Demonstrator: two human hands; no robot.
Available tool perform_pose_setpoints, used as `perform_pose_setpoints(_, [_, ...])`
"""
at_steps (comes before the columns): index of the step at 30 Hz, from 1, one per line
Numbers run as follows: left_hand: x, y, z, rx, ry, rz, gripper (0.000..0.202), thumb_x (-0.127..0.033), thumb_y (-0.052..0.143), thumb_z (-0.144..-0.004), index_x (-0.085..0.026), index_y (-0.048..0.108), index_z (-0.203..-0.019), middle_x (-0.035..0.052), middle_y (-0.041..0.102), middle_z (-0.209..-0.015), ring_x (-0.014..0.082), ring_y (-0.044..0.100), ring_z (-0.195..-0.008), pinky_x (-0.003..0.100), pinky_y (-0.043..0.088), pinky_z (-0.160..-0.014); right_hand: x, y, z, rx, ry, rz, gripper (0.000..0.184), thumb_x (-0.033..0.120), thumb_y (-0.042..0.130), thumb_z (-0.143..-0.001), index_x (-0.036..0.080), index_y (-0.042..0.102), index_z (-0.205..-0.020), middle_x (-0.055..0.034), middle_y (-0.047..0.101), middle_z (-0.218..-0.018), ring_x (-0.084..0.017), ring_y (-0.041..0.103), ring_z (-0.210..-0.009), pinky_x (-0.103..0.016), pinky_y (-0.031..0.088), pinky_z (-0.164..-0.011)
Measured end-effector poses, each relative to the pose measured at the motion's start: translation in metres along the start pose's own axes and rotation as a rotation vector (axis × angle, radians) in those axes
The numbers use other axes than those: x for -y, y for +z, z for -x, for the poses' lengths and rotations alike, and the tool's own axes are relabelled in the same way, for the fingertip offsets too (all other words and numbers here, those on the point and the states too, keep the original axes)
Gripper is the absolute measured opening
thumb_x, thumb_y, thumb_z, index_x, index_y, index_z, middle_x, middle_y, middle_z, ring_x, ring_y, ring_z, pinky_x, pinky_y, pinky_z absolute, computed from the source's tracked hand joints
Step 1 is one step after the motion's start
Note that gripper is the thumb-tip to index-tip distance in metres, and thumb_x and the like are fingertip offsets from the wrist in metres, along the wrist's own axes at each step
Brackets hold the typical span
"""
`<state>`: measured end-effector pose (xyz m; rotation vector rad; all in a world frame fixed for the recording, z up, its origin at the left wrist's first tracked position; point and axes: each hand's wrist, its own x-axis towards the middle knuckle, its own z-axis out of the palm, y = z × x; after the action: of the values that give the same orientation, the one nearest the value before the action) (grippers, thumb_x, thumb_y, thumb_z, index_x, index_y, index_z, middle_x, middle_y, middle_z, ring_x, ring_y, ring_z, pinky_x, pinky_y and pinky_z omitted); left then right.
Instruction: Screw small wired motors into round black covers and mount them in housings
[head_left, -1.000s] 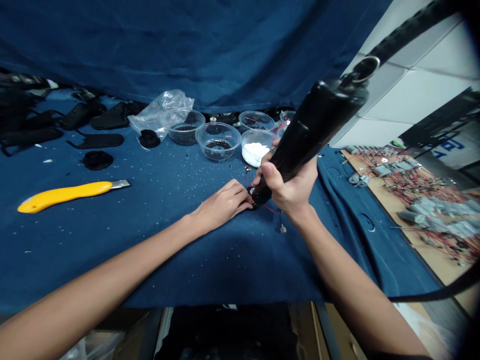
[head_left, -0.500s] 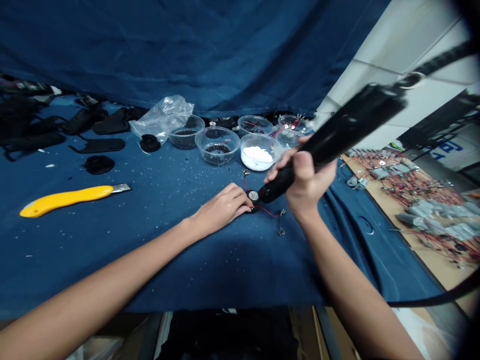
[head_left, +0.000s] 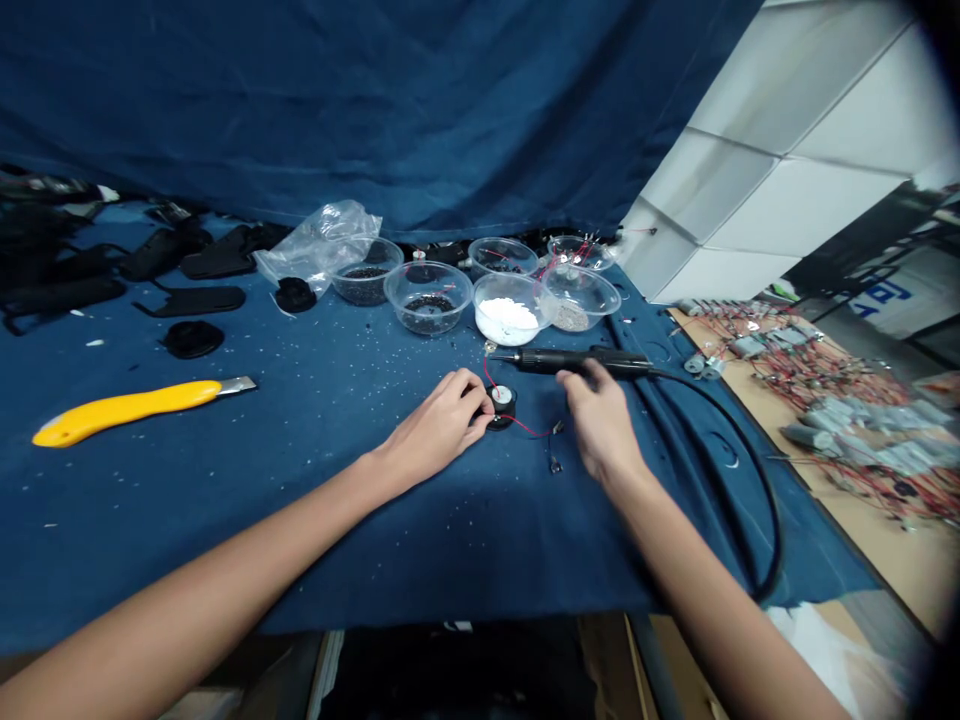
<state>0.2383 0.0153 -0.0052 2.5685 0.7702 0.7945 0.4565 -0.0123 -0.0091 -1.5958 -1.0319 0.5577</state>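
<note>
My left hand [head_left: 446,418] is closed in a pinch at the left rim of a small round black part [head_left: 501,408] with a white disc in its middle. Red wires run from this part to small metal-ended pieces [head_left: 556,466] on the cloth. A black electric screwdriver [head_left: 577,362] lies on the table just beyond, its bit pointing left and its cable curving off to the right. Right below its handle is my right hand [head_left: 596,415], slightly blurred, fingers apart and holding nothing.
Clear plastic bowls [head_left: 429,318] hold small dark screws, a white material [head_left: 507,322] and wired parts. A yellow utility knife [head_left: 142,408] lies at the left, blade exposed. Black plastic pieces [head_left: 193,339] and a clear bag [head_left: 319,240] are behind it. Wired motors [head_left: 855,430] crowd the board at right.
The screwdriver has gone from upright over the round part in my right hand to lying on the cloth, and my right hand has let go. My left hand stays at the round part.
</note>
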Motion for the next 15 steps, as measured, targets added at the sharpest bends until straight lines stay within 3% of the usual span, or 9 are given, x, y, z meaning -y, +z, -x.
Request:
perform_pose_setpoints(3, [0.0,0.002,-0.001,-0.004,-0.021,0.007,0.009,-0.019,0.049,-0.091,-0.015,0.057,-0.095,0.0074,0.05,-0.105,0.0177,0.051,-0.096,0.038,0.049,-0.089,0.017,0.006,0.021,0.339,-0.008,0.075,0.034,0.041,0.064,-0.08,0.019,0.063,-0.106,-0.0091,0.067,-0.105,-0.022,0.063,-0.1,-0.04,0.048,-0.095])
perform_pose_setpoints(5, [0.0,0.002,-0.002,-0.002,-0.034,0.018,0.008,-0.018,0.051,-0.09,-0.015,0.057,-0.095,0.0072,0.049,-0.105,0.0175,0.051,-0.095,0.038,0.049,-0.09,0.025,0.009,0.023,0.504,-0.106,0.125,0.029,0.039,0.064,-0.081,0.021,0.066,-0.103,-0.0069,0.068,-0.104,-0.02,0.064,-0.096,-0.036,0.05,-0.091])
perform_pose_setpoints(9, [-0.001,0.001,-0.003,0.019,-0.06,0.022,0.007,-0.017,0.052,-0.089,-0.014,0.056,-0.094,0.0076,0.048,-0.106,0.0176,0.051,-0.096,0.038,0.048,-0.092,0.028,0.011,0.015,0.545,-0.277,0.225,0.022,0.039,0.063,-0.083,0.022,0.069,-0.095,-0.0044,0.068,-0.096,-0.017,0.064,-0.087,-0.032,0.051,-0.081])
perform_pose_setpoints(15, [-0.003,0.0,-0.004,0.037,-0.043,0.032,0.006,-0.015,0.05,-0.089,-0.014,0.056,-0.092,0.0074,0.048,-0.104,0.0167,0.052,-0.095,0.036,0.048,-0.092,0.026,0.009,0.016,0.55,-0.314,0.247,0.022,0.04,0.061,-0.085,0.023,0.068,-0.096,-0.0037,0.067,-0.094,-0.016,0.064,-0.085,-0.029,0.05,-0.079])
